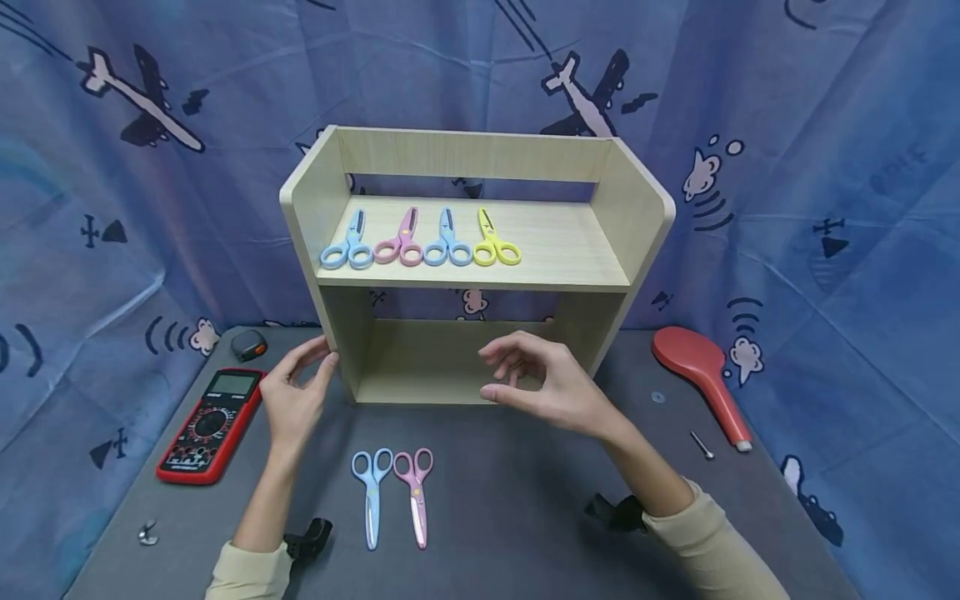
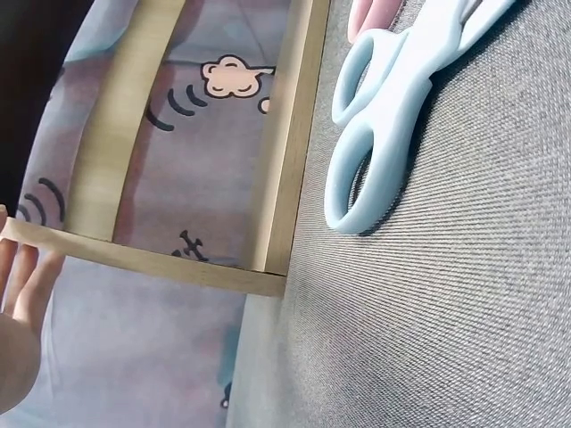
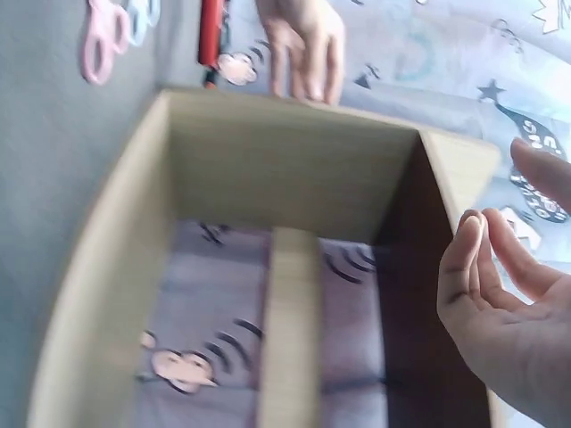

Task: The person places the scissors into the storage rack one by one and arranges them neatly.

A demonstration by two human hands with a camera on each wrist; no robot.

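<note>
Head view: left hand [image 1: 294, 398], fingers relaxed, touches the pale wooden two-tier shelf's [image 1: 468, 267] left wall; right hand [image 1: 542, 385], fingers loosely apart, hovers empty before its lower opening, blue plastic scissors [image 1: 371, 493] at seven o'clock, blades toward the person.
Left wrist view: those scissors [image 2: 384, 116] lie nearest this hand.
Right wrist view: the right hand's fingers [image 3: 468, 267] are spread, holding nothing.

You face a matt pale wood-grain shelf [image 1: 480, 250], smooth plastic scissors [image 1: 372, 492] on a rough woven grey table cover [image 1: 510, 517], and a glossy red brush [image 1: 701, 375].

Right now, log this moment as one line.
left hand: touching shelf side | right hand: open, empty | table: blue scissors, pink scissors
</note>
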